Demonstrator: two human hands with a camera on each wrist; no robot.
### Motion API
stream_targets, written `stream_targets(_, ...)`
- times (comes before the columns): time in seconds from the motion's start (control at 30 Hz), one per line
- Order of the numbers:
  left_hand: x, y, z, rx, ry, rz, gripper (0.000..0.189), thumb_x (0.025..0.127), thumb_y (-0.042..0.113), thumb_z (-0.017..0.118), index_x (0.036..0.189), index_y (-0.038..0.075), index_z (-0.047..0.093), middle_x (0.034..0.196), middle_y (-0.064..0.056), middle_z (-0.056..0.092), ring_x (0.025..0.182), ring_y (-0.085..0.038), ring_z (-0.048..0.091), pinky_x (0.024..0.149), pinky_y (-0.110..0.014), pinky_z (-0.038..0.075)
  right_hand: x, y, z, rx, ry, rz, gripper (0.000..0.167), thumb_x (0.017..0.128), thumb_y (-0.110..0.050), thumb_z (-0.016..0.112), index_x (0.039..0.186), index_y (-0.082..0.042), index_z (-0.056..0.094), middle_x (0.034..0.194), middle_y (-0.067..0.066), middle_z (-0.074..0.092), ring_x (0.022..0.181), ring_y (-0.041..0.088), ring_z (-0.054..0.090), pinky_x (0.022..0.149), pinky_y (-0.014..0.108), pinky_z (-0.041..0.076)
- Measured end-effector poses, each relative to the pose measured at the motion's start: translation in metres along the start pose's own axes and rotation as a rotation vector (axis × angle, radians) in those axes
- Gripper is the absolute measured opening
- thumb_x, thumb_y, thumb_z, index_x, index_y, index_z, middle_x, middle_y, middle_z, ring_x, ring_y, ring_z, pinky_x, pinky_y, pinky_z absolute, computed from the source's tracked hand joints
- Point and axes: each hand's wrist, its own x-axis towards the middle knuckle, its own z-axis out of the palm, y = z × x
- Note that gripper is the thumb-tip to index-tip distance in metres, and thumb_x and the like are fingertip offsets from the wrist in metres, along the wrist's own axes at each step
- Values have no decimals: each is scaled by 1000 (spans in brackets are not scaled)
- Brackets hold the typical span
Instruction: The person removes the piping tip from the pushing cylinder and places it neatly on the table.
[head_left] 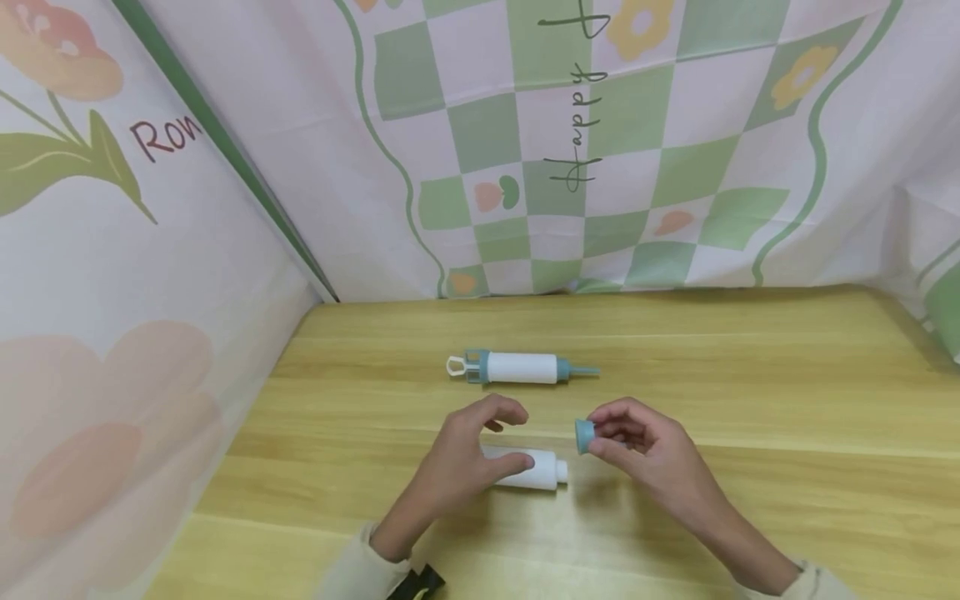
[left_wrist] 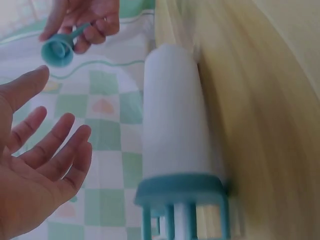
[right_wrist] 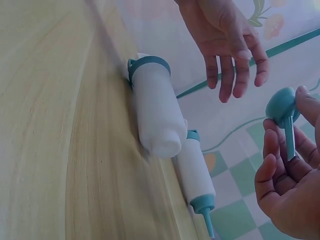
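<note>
My right hand (head_left: 667, 462) pinches a teal nozzle cap (head_left: 584, 437) between thumb and fingers, raised over the table. In the right wrist view the cap (right_wrist: 281, 105) shows a round base and a thin spout; its hollow side faces my left hand (head_left: 461, 458). That left hand hovers, fingers apart and relaxed, holding nothing. Beneath it a white cylindrical bottle (head_left: 543, 469) lies on its side, apart from the palm in the left wrist view. The bare white neck of this bottle (right_wrist: 157, 105) points right, while its other end carries a teal collar (left_wrist: 180, 190) with open bars.
A second white bottle (head_left: 522, 368) lies farther back, with a teal nozzle fitted and a white ring at its left end. Printed curtains hang along the back and left of the wooden table (head_left: 750, 367). Something black (head_left: 417, 583) sits by the left sleeve.
</note>
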Motion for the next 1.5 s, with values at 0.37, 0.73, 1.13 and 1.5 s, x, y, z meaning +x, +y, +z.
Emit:
stream_targets(0.37,11,12,11,-51,2,68,42,77,7,86,112,6,63,106,-1,68,99,-11,62,87,-28,53,2,-2,4,-37,5,-38,19,91,-1,72,108,-4,65,95,6,70,82,17,66,73,24,54)
stream_targets(0.73,15,16,24,-104,-40,91,44,78,6,86,113,4,61,106,-7,68,97,-11,64,88,-25,52,2,-4,6,-26,-6,-53,20,90,0,72,108,-5,65,93,4,70,82,17,66,73,26,54)
stream_targets(1.13,17,19,30,-98,-20,68,38,79,3,84,110,7,63,104,0,69,95,-11,64,87,-24,52,1,-1,7,-25,-19,-42,18,91,-3,71,108,-5,65,93,6,70,83,17,66,73,27,55)
stream_targets(1.5,14,21,27,-129,19,40,35,80,3,83,109,9,64,102,1,70,94,-16,67,87,-27,53,-2,-1,3,18,-41,-10,17,98,-2,63,115,-2,61,94,7,70,82,23,67,74,32,57)
